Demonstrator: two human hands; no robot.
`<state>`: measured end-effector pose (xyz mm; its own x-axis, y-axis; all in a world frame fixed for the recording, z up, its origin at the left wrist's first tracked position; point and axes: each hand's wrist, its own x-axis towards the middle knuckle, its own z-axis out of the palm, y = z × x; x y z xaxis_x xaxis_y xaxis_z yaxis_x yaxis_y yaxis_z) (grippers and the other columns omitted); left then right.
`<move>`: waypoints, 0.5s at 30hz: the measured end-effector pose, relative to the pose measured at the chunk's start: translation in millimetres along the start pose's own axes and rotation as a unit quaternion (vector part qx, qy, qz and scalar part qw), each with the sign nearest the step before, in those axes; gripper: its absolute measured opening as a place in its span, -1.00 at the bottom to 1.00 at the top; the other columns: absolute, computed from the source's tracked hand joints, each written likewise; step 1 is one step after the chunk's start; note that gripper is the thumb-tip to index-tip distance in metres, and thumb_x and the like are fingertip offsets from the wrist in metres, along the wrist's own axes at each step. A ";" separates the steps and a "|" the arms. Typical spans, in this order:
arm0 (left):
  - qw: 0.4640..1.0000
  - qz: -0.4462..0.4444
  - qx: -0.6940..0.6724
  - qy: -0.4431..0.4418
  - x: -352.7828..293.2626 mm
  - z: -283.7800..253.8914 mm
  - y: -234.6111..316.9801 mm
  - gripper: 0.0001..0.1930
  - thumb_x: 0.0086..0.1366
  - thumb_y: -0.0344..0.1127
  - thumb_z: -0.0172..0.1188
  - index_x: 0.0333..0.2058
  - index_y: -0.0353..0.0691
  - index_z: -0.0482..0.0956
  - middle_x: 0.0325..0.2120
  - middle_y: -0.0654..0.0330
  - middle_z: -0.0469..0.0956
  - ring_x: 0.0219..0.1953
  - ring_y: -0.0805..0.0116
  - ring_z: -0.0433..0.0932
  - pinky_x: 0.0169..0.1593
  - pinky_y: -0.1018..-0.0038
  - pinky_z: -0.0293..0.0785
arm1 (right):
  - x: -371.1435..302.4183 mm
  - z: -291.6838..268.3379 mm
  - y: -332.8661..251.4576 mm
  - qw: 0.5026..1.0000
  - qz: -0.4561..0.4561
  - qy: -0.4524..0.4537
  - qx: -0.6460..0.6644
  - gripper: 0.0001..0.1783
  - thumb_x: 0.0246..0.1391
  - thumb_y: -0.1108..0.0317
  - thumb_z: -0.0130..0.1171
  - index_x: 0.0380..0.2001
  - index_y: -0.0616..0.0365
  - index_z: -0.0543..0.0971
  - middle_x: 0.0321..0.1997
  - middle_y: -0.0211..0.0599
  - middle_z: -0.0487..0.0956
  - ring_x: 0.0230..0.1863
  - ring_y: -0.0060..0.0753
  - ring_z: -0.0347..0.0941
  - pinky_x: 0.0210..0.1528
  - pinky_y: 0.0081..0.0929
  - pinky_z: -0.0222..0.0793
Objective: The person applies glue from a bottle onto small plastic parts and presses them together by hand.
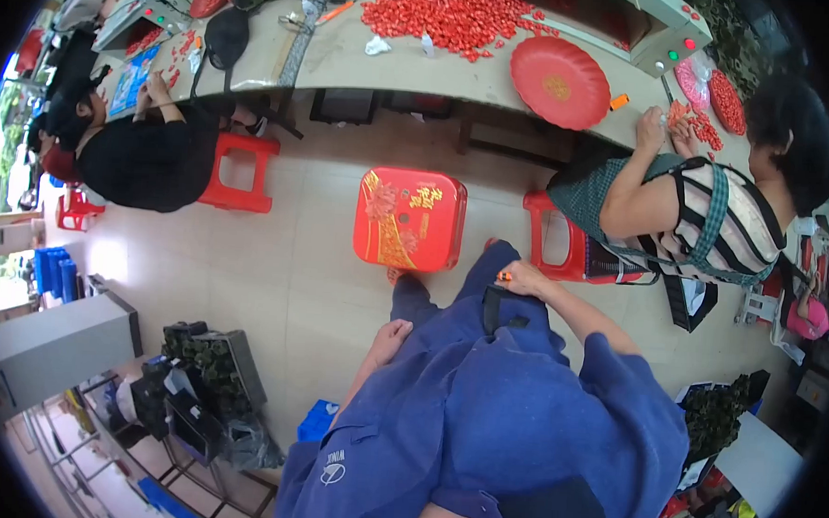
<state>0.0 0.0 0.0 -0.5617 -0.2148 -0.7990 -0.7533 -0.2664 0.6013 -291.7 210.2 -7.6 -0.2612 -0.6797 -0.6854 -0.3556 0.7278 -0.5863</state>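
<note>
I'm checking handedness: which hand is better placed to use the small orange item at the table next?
Probably the right hand: it holds the small orange item and is nearer the table. The left hand is farther back, apart from the item.

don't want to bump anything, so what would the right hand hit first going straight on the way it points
Likely the wearer's blue trouser leg, just ahead of the right hand and its small orange item; the red stool lies beyond. Depth is unclear; it might pass above both.
</note>
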 end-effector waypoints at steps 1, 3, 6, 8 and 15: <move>0.998 0.031 0.055 -0.025 18.3 8.3 4.7 -0.79 0.21 -0.24 -0.02 -0.32 -0.24 0.49 -0.45 0.17 0.52 -0.35 0.49 0.44 -0.19 0.57 0.33 | -3.5 -16.2 3.3 1.000 0.018 -0.025 0.002 -0.67 -0.19 0.08 0.14 -0.54 0.17 0.54 -0.50 0.04 0.51 -0.36 -0.02 0.45 -0.29 -0.16 0.31; 0.984 0.026 0.165 -0.055 -14.8 -85.8 18.2 -0.78 0.20 -0.25 -0.01 -0.31 -0.27 0.48 -0.44 0.21 0.52 -0.34 0.49 0.45 -0.19 0.57 0.33 | -7.2 29.7 -70.3 0.995 0.062 -0.009 0.072 -0.72 -0.17 0.17 0.14 -0.59 0.20 0.52 -0.58 -0.08 0.51 -0.46 -0.24 0.46 -0.39 -0.30 0.31; 0.986 0.012 0.135 -0.092 40.6 -76.5 53.1 -0.77 0.19 -0.25 -0.02 -0.31 -0.29 0.48 -0.43 0.20 0.53 -0.32 0.46 0.46 -0.18 0.55 0.34 | 9.2 -14.1 -42.8 0.963 0.090 -0.087 0.240 -0.75 -0.17 0.22 0.15 -0.64 0.22 0.51 -0.62 -0.23 0.50 -0.52 -0.48 0.42 -0.46 -0.48 0.28; 0.980 0.022 0.177 -0.088 53.5 -86.2 62.5 -0.74 0.19 -0.22 -0.01 -0.31 -0.30 0.49 -0.42 0.17 0.53 -0.31 0.44 0.46 -0.17 0.53 0.34 | 16.1 -29.8 -57.8 0.933 0.136 -0.128 0.308 -0.77 -0.18 0.26 0.14 -0.66 0.23 0.51 -0.63 -0.33 0.50 -0.53 -0.65 0.37 -0.50 -0.61 0.23; 0.939 -0.142 0.306 -0.068 90.9 -104.0 109.9 -0.61 0.07 0.05 0.04 -0.38 -0.19 0.53 -0.46 0.08 0.54 -0.32 0.21 0.51 -0.23 0.39 0.37 | 100.2 -83.1 -42.4 0.968 0.027 -0.110 0.226 -0.65 -0.21 0.11 0.13 -0.48 0.21 0.56 -0.48 -0.07 0.54 -0.42 -0.29 0.47 -0.35 -0.42 0.31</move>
<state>-98.3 -146.5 -5.3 -0.3161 -0.0832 -0.9451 -0.9110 0.3049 0.2778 -377.4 103.7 -15.5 -0.0530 -0.6403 -0.7663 0.0940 0.7607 -0.6422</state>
